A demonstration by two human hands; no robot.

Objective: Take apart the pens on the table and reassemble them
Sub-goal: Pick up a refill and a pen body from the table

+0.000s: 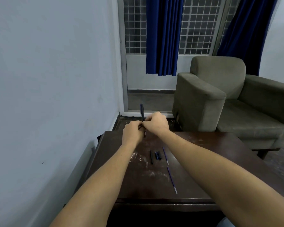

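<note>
Left hand [132,130] and right hand [156,122], fingers curled, grip slim black pen [142,112] upright above far edge of scuffed dark wooden table [203,169]. Black barrel pieces [155,156], thin blue refills [165,155] lie mid-table.

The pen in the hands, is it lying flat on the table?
No, the left hand and the right hand both grip the pen, which stands nearly upright, raised off the table.

Pen [142,112]: is held upright over the table's far edge.
Left hand [132,131]: is curled round the pen's lower part.
Right hand [156,122]: is closed on the pen, touching the left hand.
Table [203,161]: a dark barrel [151,157], two short pieces [157,155] and two blue refills [165,155] are laid between the forearms.
</note>
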